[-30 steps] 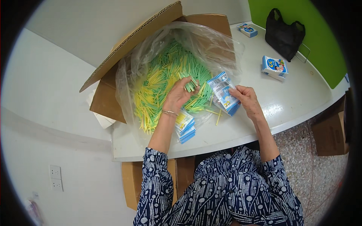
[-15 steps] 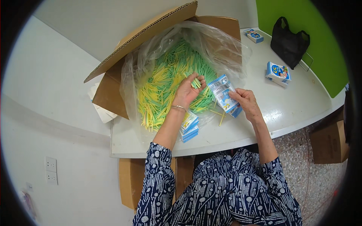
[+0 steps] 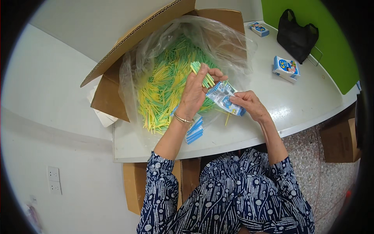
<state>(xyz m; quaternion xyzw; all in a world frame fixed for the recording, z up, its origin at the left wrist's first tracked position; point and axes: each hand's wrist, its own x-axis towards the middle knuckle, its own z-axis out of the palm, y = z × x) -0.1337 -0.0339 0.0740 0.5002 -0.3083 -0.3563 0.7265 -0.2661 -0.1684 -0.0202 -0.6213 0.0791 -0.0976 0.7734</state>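
Observation:
My left hand (image 3: 194, 91) is closed around a small bundle of yellow and green sticks (image 3: 207, 80), thin and straight like candy sticks or straws. Between the thumb and fingers of my right hand (image 3: 251, 105) is a blue and white printed packet (image 3: 224, 97), its upper end touching the fingers of my left hand. Whether the packet's mouth is parted cannot be made out. Behind both hands lies a large heap of the same sticks (image 3: 159, 97) on clear plastic, spilling from a cardboard box (image 3: 111, 95). More packets (image 3: 194, 134) lie under my left wrist, partly hidden.
The white table (image 3: 272, 121) curves along its front edge. To the right stand a blue and white pack (image 3: 286, 68), a smaller pack (image 3: 259, 29) and a black bag (image 3: 297, 37) against a green panel (image 3: 335, 50). Cardboard boxes (image 3: 339, 142) sit below the table.
My left hand has turned and come to the packet, with the stick bundle now showing more fully. The packet in my right hand has tilted toward the left hand.

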